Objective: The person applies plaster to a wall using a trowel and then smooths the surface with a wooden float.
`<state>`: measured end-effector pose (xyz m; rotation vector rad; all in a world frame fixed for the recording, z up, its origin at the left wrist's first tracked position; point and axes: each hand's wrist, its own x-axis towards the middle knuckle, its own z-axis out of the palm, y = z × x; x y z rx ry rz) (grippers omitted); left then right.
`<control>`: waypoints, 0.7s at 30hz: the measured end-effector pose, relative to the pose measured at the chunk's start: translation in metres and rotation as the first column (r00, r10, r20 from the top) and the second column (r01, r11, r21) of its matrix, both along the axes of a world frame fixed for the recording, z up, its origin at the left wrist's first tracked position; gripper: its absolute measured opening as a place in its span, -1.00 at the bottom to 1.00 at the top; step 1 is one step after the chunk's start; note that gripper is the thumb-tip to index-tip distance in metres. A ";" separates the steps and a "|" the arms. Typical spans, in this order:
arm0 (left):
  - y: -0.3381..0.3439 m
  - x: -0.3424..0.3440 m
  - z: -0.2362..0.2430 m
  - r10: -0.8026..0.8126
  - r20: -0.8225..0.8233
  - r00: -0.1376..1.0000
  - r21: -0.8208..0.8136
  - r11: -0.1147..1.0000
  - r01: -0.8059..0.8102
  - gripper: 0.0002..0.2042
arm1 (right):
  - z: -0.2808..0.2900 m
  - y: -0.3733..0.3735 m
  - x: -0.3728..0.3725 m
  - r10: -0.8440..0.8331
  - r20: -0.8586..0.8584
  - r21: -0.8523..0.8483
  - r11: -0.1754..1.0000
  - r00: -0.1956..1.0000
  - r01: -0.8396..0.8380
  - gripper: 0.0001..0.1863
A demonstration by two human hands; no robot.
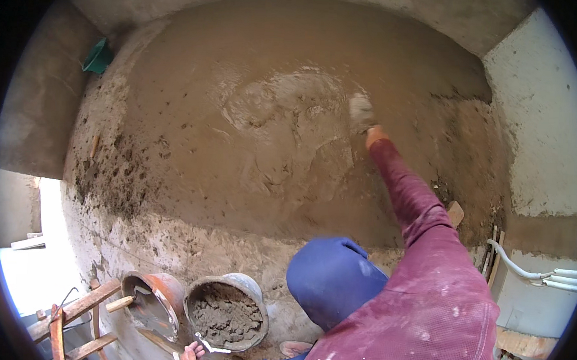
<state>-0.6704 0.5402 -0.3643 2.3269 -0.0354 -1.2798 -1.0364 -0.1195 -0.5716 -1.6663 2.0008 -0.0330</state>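
Observation:
Stretched far forward, my right hand [375,135] is closed on a plastering trowel [361,111], whose pale, mortar-smeared blade lies on wet grey-brown mortar [270,160]. The mortar around the blade is swirled and ridged. Down at the lower edge, my left hand [193,353] has its fingers curled, beside a bucket of thick mortar [259,301]. A thin white strip [211,348] lies by its fingertips; whether the fingers grip it, I cannot make out. An orange-brown bucket [168,290] holding greyish liquid stands left of the mortar bucket.
A wooden frame [77,309] stands at lower left. A green bucket [99,57] lies in the far left corner. Rough clumps [124,179] edge the wet area at left. White pipes [561,279] stick out at right, and a broken block [455,213] lies near my forearm.

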 end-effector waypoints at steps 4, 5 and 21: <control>0.004 0.008 -0.005 -0.036 -0.100 0.994 0.071 0.997 0.043 -0.49 | -0.010 -0.030 0.003 0.135 -0.209 0.037 0.991 0.969 -0.130 -0.60; 0.011 0.007 -0.015 0.002 -0.061 0.998 -0.018 1.000 -0.003 -0.51 | -0.008 -0.031 0.024 0.105 -0.178 0.021 0.994 0.978 -0.103 -0.60; -0.025 -0.012 0.009 -0.025 -0.012 1.000 0.169 0.985 0.026 -0.56 | 0.038 -0.031 0.062 0.537 0.006 -0.292 0.808 0.843 -0.512 -0.68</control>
